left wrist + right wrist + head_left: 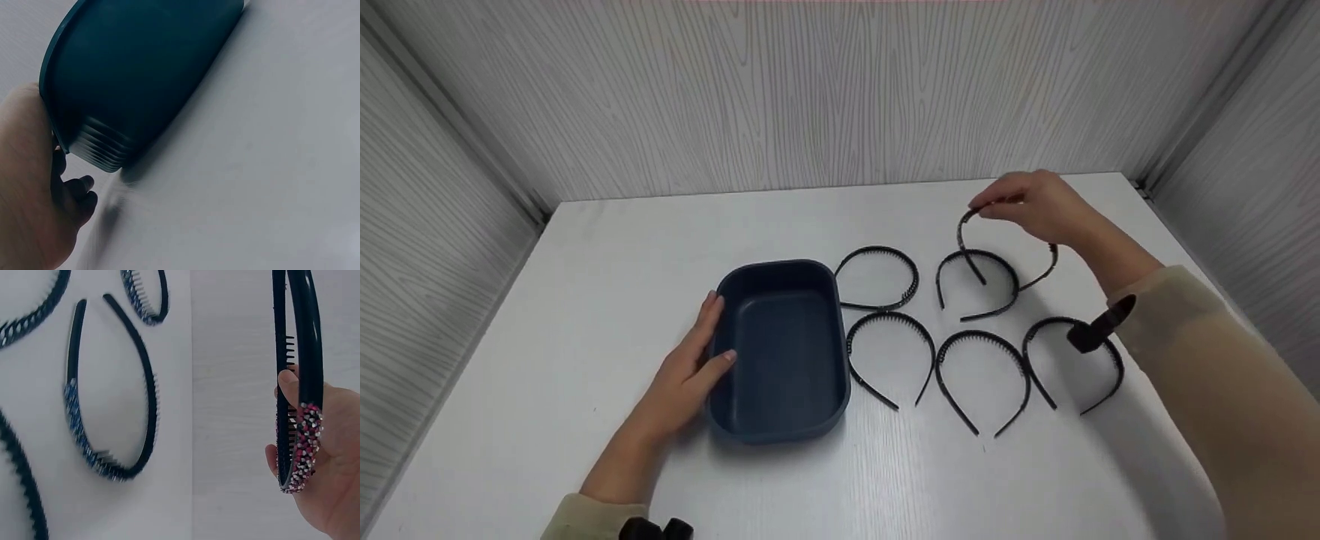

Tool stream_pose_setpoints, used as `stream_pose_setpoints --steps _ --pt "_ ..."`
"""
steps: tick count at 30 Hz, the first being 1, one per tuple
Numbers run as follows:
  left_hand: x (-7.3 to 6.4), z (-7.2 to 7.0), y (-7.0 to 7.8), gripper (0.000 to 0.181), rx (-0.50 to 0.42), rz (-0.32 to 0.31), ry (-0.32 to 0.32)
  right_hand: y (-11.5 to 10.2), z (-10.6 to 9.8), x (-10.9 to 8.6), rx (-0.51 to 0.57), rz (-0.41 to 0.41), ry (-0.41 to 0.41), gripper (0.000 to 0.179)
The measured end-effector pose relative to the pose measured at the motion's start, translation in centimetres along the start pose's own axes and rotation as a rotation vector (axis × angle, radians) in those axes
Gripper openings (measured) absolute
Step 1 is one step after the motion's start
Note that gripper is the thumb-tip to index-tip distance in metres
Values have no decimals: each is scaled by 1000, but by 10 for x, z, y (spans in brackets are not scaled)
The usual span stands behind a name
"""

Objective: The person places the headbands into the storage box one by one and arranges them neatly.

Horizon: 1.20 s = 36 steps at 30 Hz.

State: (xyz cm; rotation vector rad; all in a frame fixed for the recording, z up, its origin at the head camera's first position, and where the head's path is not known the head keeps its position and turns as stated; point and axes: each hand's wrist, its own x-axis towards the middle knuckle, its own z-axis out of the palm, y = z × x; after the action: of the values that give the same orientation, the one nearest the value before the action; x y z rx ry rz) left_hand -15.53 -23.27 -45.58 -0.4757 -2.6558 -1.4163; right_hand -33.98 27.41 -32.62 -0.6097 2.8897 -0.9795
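One headband (311, 349), beaded in pink and white, was pinched between thumb and fingers by the right hand (1039, 206), raised over the far right part of the white table (607, 285). Beneath it lay the upper middle headband (999, 259), crossed by its legs in the head view; whether they touched, I could not tell. Nearer, a black device (1099, 328) at the right sleeve (1200, 360) cut across the lower right headband (1027, 349), hiding part of it. The lower middle headband (979, 334) lay just beside that one, then the lower left headband (891, 315), next to the blue bin (769, 433). The upper left headband (916, 281) ran to the bin's edge, its ends hidden there. The left hand (682, 386) gripped the bin's left side, thumb over its edge, fingers along the outside. A grained panel (810, 97) rose beyond.
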Motion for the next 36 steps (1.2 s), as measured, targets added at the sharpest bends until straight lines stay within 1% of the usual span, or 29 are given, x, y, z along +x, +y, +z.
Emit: stream_pose_setpoints --steps 6,10,13,22,26,30,36 --pt "2 -1 0 75 18 14 -9 -49 21 10 50 -153 -32 17" --pt "3 0 -1 75 10 20 -11 -72 36 14 60 -258 -50 17" --pt "4 1 -2 75 7 22 -10 -86 47 16 70 -312 -59 17" --pt "3 -2 -4 75 5 34 -5 -125 87 29 120 -391 -112 17" --pt "2 -3 -5 75 10 21 -8 -142 107 34 117 -433 -127 18" --pt "1 -3 -5 74 5 19 -8 -157 127 40 112 -496 -139 18" --pt "1 -3 -5 73 -10 18 -15 -172 155 48 84 -533 -163 19"
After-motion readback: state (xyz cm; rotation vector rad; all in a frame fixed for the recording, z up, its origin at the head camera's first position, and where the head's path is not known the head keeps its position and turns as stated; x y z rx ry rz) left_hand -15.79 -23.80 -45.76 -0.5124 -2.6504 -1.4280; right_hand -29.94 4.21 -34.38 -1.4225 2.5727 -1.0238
